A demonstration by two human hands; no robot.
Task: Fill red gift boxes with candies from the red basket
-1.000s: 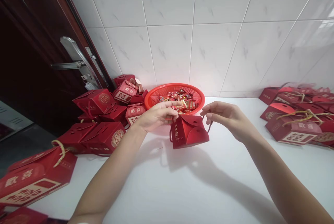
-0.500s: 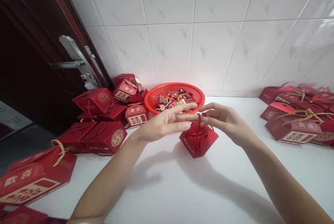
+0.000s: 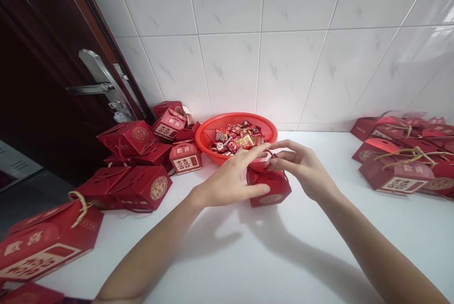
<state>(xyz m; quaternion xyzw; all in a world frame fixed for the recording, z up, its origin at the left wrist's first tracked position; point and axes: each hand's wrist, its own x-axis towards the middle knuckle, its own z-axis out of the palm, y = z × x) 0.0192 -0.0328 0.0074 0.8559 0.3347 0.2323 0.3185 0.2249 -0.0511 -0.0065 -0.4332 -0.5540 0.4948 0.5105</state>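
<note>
In front of me a small red gift box (image 3: 272,189) with a gold round emblem stands tilted at the table's middle, one flap raised. My right hand (image 3: 301,164) pinches its dark red cord handle (image 3: 272,154) above the lid, thumb and index together. My left hand (image 3: 232,178) lies against the box's left side with fingers stretched out, the thumb across its front and the index finger reaching over the top toward the right fingertips. The left fingertips are partly hidden behind the box and flap.
A red plastic basket (image 3: 201,138) of wrapped candies (image 3: 244,141) stands behind the box, against the tiled wall (image 3: 230,67). Red gift boxes (image 3: 140,188) pile up on the left; more boxes (image 3: 399,176) with straw-coloured cords lie on the right. A dark door (image 3: 39,48) is at far left.
The gift box has turned so its emblem side faces me, and it sits slightly lower on the table. My left hand has shifted right, its thumb now over the box's front.
</note>
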